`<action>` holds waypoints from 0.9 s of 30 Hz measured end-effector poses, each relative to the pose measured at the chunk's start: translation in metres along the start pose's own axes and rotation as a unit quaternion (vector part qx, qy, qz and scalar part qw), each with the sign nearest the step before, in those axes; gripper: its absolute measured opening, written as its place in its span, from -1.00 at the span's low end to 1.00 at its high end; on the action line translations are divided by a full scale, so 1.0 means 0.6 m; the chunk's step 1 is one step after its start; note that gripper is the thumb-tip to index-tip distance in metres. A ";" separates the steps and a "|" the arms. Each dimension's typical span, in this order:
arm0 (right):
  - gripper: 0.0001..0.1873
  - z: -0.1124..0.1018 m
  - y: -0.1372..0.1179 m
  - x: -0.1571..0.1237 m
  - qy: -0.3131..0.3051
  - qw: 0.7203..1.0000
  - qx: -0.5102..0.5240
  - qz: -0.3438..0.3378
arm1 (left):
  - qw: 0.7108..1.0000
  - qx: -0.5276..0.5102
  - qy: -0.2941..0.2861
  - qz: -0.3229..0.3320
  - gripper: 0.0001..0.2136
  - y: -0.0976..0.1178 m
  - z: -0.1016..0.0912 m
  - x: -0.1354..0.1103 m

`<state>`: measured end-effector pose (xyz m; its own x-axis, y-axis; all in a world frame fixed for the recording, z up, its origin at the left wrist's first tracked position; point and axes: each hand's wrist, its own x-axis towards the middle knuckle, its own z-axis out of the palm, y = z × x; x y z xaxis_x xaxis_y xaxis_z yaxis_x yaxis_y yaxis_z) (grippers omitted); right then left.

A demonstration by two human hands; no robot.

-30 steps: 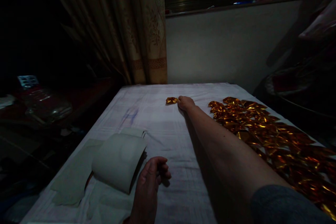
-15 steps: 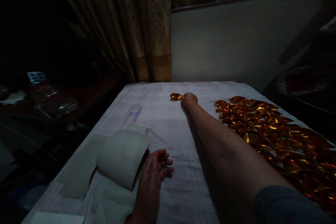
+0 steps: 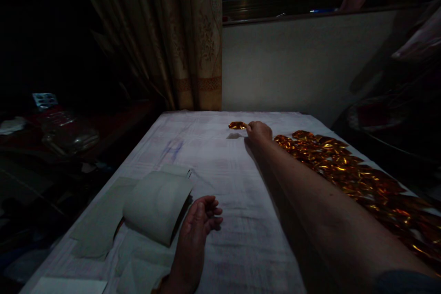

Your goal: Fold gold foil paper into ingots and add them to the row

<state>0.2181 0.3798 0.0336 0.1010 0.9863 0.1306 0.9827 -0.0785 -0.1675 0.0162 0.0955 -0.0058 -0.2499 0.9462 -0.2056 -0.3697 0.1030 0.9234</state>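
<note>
The right hand (image 3: 258, 131) pinches a gold foil piece (image 3: 237, 125) above the bench (image 3: 220, 170), its long axis lying left-right; the left hand (image 3: 198, 220) lies loosely open.

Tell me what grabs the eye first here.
The glittering spread of gold foil pieces runs along the right side of the white cloth, bright in the dark room. Next comes the right hand, stretched far across, its fingers pinching a single gold foil piece just above the cloth near its far edge. The left hand lies open beside a curled pale sheet at near left.
</note>
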 end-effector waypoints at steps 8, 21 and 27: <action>-0.63 -0.033 0.089 -0.031 0.012 0.994 -0.096 0.049 | 1.000 0.017 -0.004 0.009 -0.47 0.003 0.006 0.000; -0.66 0.001 0.085 -0.024 0.007 0.992 -0.119 0.042 | 0.999 0.028 -0.017 0.002 -0.46 0.008 0.007 -0.001; -0.65 -0.007 0.078 -0.032 0.015 0.992 -0.124 0.016 | 1.000 0.019 -0.007 0.009 -0.47 0.002 0.007 0.001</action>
<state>0.2630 0.3563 0.0276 0.1328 0.9783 0.1589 0.9867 -0.1457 0.0724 0.0196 0.0974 -0.0034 -0.2439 0.9520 -0.1851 -0.3312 0.0976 0.9385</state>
